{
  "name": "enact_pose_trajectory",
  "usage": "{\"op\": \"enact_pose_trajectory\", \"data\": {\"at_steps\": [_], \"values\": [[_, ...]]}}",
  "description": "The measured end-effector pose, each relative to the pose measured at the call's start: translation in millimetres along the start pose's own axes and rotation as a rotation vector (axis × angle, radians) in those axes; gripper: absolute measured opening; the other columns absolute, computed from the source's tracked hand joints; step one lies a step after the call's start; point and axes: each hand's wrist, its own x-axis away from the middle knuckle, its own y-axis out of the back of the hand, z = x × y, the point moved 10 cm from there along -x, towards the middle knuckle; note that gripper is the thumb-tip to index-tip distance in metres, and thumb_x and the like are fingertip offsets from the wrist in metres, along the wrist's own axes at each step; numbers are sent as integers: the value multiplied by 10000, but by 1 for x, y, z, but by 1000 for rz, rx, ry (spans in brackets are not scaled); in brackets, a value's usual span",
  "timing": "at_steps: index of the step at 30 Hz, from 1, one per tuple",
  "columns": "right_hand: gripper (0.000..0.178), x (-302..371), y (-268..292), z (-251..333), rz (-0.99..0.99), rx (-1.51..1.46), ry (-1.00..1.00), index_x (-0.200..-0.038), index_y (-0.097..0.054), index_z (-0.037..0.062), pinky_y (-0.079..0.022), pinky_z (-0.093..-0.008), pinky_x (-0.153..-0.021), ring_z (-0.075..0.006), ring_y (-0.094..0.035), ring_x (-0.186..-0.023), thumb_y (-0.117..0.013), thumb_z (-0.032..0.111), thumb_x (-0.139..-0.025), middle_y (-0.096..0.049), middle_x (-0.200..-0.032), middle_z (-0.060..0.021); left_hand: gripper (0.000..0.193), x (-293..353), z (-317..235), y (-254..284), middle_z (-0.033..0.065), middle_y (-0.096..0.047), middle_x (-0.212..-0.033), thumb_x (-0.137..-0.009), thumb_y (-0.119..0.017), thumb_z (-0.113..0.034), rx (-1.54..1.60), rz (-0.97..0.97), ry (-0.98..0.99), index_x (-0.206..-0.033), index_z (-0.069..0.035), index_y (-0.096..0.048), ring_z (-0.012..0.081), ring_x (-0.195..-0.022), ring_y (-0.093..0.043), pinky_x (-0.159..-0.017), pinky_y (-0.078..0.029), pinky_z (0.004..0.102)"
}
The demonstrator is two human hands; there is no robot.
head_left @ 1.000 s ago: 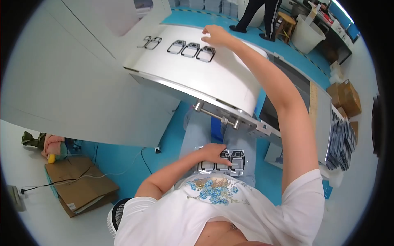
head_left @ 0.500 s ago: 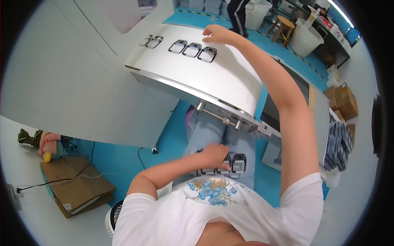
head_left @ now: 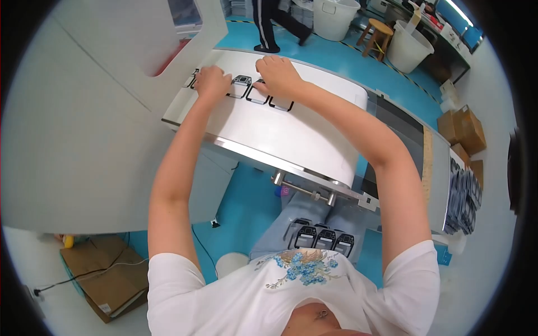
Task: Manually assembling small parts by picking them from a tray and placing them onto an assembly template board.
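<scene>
Several thin panels with black frames and pale windows lie in a row on a white conveyor belt (head_left: 269, 131). Over the left part of the row, my left hand (head_left: 212, 83) is bent downward with its fingers apart, beside a frame panel (head_left: 239, 87). My right hand (head_left: 278, 74) hovers over or rests on the row's right part; its thumb lies by another frame panel (head_left: 257, 94), and thumb and fingers stand apart. Both hands partly hide the panels under them. More frame panels (head_left: 325, 239) lie on my lap in an overlapping group.
A large white machine housing (head_left: 101, 129) stands left of the belt. Metal rods (head_left: 302, 187) stick out below its near edge. On the right are stacked dark panels (head_left: 463, 196) and cardboard boxes (head_left: 468, 129). Beyond are a walking person (head_left: 266, 25), a wooden stool (head_left: 376, 36) and white bins (head_left: 409, 50).
My left hand has moved from the panels on my lap up to the belt. My right hand has come down onto the row. The person behind has stepped left.
</scene>
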Motion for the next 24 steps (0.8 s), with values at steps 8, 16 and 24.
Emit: {"op": "enact_pose_trajectory", "data": {"at_steps": [8, 16, 24], "values": [[426, 19, 2, -6, -168, 66, 25, -1077, -581, 46, -418, -381, -884, -266, -527, -1018, -679, 384, -836, -573, -1036, -106, 398, -13, 10, -30, 168, -567, -1263, -827, -725, -437, 70, 156, 83, -1038, -101, -750, 374, -1261, -423, -1016, -357, 553], [438, 9, -5, -8, -100, -56, -9, -1148, -563, 42, -426, -399, -913, -297, -529, -1051, -667, 345, -850, -575, -1112, -129, 347, -16, 20, -30, 53, -742, -896, -800, -734, -457, 68, 58, 44, -921, -136, -790, 275, -1042, -624, -856, -468, 484], [492, -50, -50, -34, 256, -659, -17, -1128, -621, 44, -483, -405, -868, -309, -594, -1017, -794, 299, -745, -646, -1069, -145, 68, 21, -30, 5, 27, -669, -999, -859, -705, -201, 39, -220, -364, -872, -139, -681, 256, -1061, -557, -953, -320, 462]]}}
